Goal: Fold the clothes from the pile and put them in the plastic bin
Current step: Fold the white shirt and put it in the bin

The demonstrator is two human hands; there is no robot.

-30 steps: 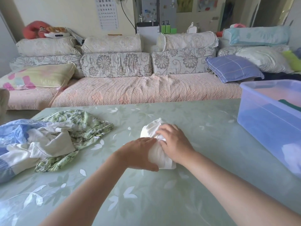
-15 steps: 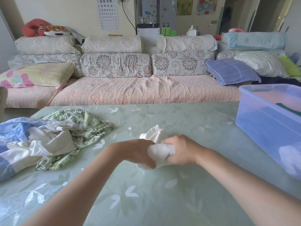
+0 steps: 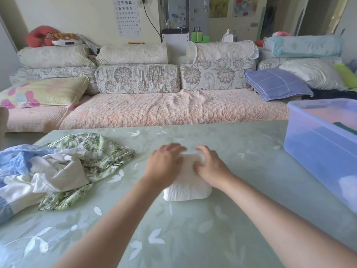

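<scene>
A small white ribbed garment (image 3: 188, 187) lies folded into a compact block on the green table (image 3: 193, 238), in the middle. My left hand (image 3: 164, 166) rests flat on its left side, fingers stretched forward and blurred. My right hand (image 3: 209, 167) grips the garment's right top edge, with the fingers curled into the cloth. The pile of unfolded clothes (image 3: 54, 171) sits at the left: a green leaf-print piece, white pieces and a blue one. The clear blue plastic bin (image 3: 316, 149) stands at the right edge with folded clothes inside.
A long sofa (image 3: 164, 111) with many cushions and pillows runs behind the table's far edge. Bare tabletop lies between the white garment and the bin, and in front of my arms.
Both hands had the white garment bunched up between them; now it lies flat as a folded block on the table. My left hand has opened out on top of it.
</scene>
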